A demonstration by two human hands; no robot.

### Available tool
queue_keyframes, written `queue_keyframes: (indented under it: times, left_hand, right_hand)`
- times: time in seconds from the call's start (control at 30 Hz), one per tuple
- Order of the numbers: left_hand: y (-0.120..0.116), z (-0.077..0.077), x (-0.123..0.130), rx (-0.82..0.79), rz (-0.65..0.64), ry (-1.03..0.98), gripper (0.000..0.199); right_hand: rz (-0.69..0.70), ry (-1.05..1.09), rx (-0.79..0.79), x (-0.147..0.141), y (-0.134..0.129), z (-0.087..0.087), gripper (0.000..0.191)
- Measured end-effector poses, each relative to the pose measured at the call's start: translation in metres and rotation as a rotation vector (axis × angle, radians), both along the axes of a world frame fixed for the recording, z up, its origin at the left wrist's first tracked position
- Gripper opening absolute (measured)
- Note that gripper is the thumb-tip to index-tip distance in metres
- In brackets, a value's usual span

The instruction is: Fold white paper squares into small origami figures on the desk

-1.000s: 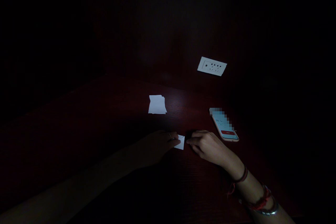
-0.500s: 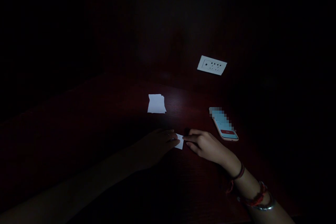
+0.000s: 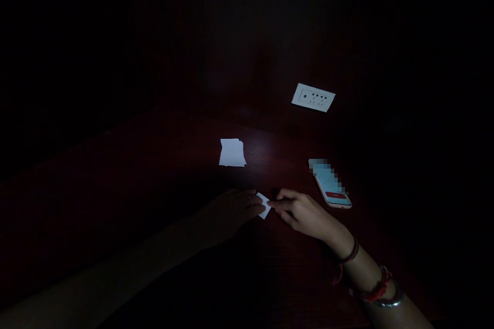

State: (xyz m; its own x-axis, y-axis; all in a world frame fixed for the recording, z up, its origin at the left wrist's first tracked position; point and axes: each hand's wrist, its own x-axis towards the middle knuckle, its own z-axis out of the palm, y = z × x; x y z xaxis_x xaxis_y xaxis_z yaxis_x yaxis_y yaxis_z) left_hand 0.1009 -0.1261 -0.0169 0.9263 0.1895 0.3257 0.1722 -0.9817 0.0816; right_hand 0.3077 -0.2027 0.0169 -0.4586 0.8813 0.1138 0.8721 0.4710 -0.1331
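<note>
- The small white paper [image 3: 266, 213] lies on the dark red table [image 3: 185, 154], just below and right of the frame's center, between the hands.
- The left hand [image 3: 240, 209] lies low over the paper's left part, a fingertip and the thumb resting on it, their tips slightly apart; whether they pinch it cannot be told.
- The right hand [image 3: 306, 214] touches the paper's right corner with an extended finger, its other fingers curled; whether it grips there cannot be told.
- The left forearm reaches in from the lower left, the right from the lower right, with red bands [image 3: 380, 290] and a metal bangle [image 3: 390, 304].
- A stack of white papers [image 3: 232, 152] lies above the hands, edges uneven.
- A lit phone [image 3: 328, 182] lies at center right; mosaic hides its upper screen.
- A socket plate [image 3: 313, 97] sits upper right.
- Shadow dims the left arm; the surroundings are nearly black.
</note>
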Motion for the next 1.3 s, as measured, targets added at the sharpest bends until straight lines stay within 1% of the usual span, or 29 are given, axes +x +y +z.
queue_keyframes:
  times: [0.13,0.2,0.27,0.33,0.43,0.53,0.73,0.87,1.0,1.17,1.3]
  left_hand:
    - [0.006,-0.011,0.0,0.008,-0.032,-0.006,0.04]
    - [0.007,-0.012,0.0,0.004,-0.029,-0.001,0.041]
    - [0.006,-0.008,0.0,-0.015,-0.025,0.004,0.04]
    - [0.003,0.0,0.0,-0.047,-0.001,0.037,0.038]
    - [-0.001,0.01,0.0,-0.052,0.011,0.046,0.035]
    - [-0.003,0.013,0.0,-0.044,0.009,0.039,0.035]
    - [-0.003,0.007,0.002,-0.008,-0.022,-0.019,0.034]
    - [-0.003,0.007,0.003,-0.004,-0.005,-0.015,0.033]
    - [-0.003,0.007,0.002,-0.022,0.003,-0.001,0.036]
    - [-0.002,0.001,0.0,-0.014,0.018,-0.005,0.038]
    - [-0.002,-0.003,0.0,0.0,-0.004,-0.032,0.037]
  right_hand:
    - [0.019,-0.016,0.007,0.0,-0.001,0.001,0.031]
    - [0.043,-0.017,0.0,0.001,-0.001,0.001,0.034]
    - [0.056,-0.012,-0.01,0.002,-0.002,0.003,0.035]
    - [0.061,-0.01,-0.02,0.002,-0.002,0.004,0.035]
    - [0.059,-0.015,-0.03,0.0,-0.002,0.005,0.035]
    - [0.051,-0.03,-0.032,-0.002,-0.003,0.006,0.036]
    - [0.049,-0.076,-0.014,-0.003,-0.002,0.007,0.033]
    - [0.061,-0.1,-0.028,-0.003,-0.001,0.01,0.029]
    - [0.072,-0.088,-0.048,-0.003,-0.002,0.012,0.029]
    - [0.029,-0.073,-0.017,0.0,-0.002,0.009,0.028]
    - [0.046,-0.061,-0.036,0.001,-0.001,0.008,0.033]
